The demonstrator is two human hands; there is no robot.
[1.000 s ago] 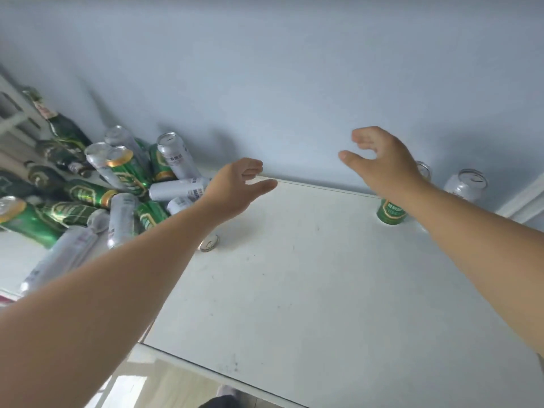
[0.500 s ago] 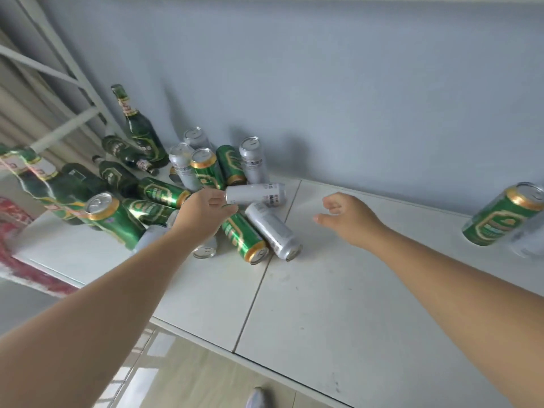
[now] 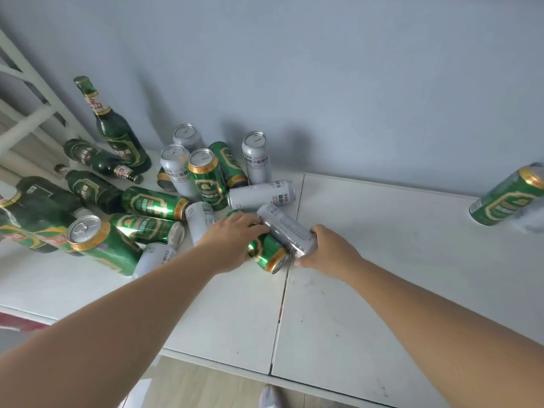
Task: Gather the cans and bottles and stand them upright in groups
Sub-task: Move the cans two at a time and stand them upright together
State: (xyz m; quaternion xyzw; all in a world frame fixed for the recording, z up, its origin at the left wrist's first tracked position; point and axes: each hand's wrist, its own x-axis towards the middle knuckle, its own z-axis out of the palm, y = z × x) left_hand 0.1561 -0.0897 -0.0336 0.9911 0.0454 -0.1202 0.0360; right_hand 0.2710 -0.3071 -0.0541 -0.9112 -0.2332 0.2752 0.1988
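At the near edge of the heap of green and silver cans point(image 3: 188, 195) on the white tabletop point(image 3: 382, 260), the left hand point(image 3: 232, 240) curls fingers over a lying green can point(image 3: 265, 253) while the right hand point(image 3: 326, 250) wraps a lying silver can point(image 3: 287, 228) touching it; each is probably best lifted clear of its neighbours, toward the upright green can point(image 3: 509, 198) far right of the heap, with the dark green glass bottles point(image 3: 112, 134) left for later.
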